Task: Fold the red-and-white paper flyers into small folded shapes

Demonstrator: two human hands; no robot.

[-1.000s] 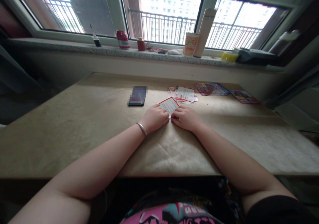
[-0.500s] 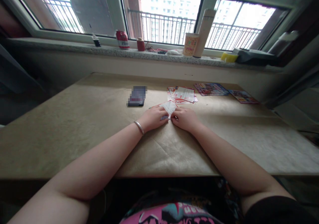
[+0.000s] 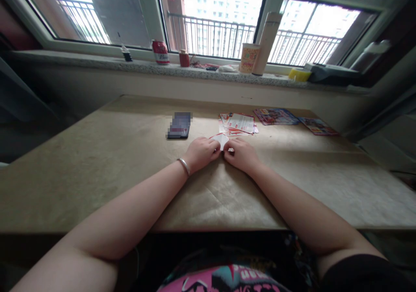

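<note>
A small folded piece of paper (image 3: 221, 141), white on its upper face, is held between my two hands just above the middle of the table. My left hand (image 3: 203, 152) pinches its left side, a silver bangle round the wrist. On the right side the fingers of my right hand (image 3: 239, 153) are curled in a pinch on the paper. Both hands cover much of it, so its full shape is hidden. Right behind it lies a loose pile of red and white printed cards (image 3: 238, 123).
A dark phone (image 3: 180, 125) lies left of the cards. Colourful printed booklets or cards (image 3: 275, 116) spread at the back right of the table (image 3: 97, 166). Along the windowsill (image 3: 136, 65) stand a red can (image 3: 160, 52), a paper cup (image 3: 249, 58) and a tall cylinder (image 3: 267, 44).
The paper's visible white part looks smaller, and its near edge has come up a little between my fingers. My left hand has shifted slightly and its fingers are more curled.
</note>
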